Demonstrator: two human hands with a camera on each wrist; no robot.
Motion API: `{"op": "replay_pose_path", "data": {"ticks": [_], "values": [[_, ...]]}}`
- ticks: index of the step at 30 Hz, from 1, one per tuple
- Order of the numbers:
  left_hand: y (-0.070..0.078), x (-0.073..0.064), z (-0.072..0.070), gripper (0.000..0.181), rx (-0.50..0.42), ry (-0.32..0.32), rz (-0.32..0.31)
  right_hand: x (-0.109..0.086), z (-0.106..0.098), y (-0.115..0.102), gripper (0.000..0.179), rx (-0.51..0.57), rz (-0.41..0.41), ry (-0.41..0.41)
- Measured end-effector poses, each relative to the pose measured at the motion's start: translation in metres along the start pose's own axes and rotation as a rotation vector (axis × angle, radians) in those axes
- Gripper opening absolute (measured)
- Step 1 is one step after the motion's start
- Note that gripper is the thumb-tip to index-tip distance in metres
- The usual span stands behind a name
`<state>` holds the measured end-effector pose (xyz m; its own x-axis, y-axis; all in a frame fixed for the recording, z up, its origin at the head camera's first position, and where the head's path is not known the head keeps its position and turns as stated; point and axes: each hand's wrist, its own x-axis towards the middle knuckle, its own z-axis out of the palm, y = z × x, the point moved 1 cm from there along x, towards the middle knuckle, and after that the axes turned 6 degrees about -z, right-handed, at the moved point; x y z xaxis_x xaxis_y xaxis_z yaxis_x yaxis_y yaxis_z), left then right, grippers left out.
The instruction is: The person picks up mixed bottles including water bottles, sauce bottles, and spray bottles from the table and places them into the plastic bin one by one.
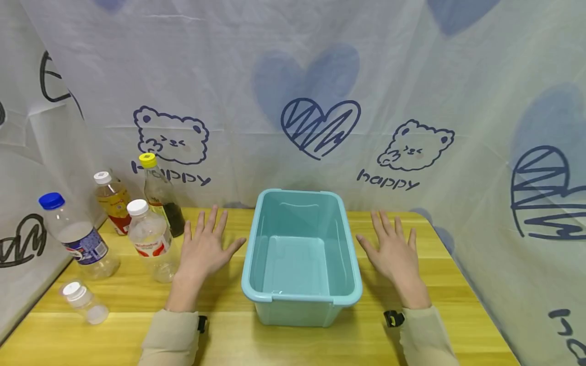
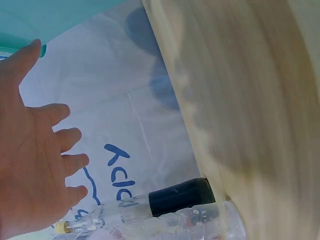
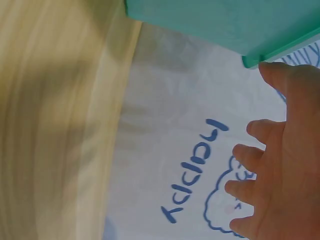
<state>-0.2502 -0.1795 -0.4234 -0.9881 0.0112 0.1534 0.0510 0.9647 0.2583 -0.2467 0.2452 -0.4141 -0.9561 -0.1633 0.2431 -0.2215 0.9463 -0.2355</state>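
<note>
Teal plastic forms the bin point(image 1: 297, 312), which stands upright on the table point(image 1: 462, 325) between the two hands, its long axis running away from the person and one short end facing them. That placing seems the relation that counts: the bin lies to the right of the left hand point(image 1: 206, 254) and to the left of the right hand point(image 1: 394, 256), with neither hand plainly nearer. Each thumb points inward, just beside a long side of the rim; the head view suggests a slim gap, but contact is hard to rule out. Both hands hold nothing, their fingers straight and spread, backs uppermost.

Outward to the left, the nearest thing is a see-through bottle with a red-and-white label point(image 1: 148, 244), upright just beside the left hand. Behind it, toward the printed cloth point(image 1: 229, 76), stands a yellow-capped bottle point(image 1: 167, 203) with a dark lower part. Farther left are a white-capped bottle with a yellow-and-red label point(image 1: 114, 203), a blue-capped bottle point(image 1: 87, 249) and, closer to the person, a small bottle point(image 1: 84, 303). For all of these the left hand is clearly the nearer.
</note>
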Motion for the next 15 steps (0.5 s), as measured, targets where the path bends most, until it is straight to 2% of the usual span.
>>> {"op": "replay_pose_path", "data": {"ticks": [15], "values": [[0.01, -0.004, -0.018, 0.091, 0.001, 0.063, 0.027, -0.01, -0.028, -0.027, 0.077, 0.006, -0.072, 0.122]]}}
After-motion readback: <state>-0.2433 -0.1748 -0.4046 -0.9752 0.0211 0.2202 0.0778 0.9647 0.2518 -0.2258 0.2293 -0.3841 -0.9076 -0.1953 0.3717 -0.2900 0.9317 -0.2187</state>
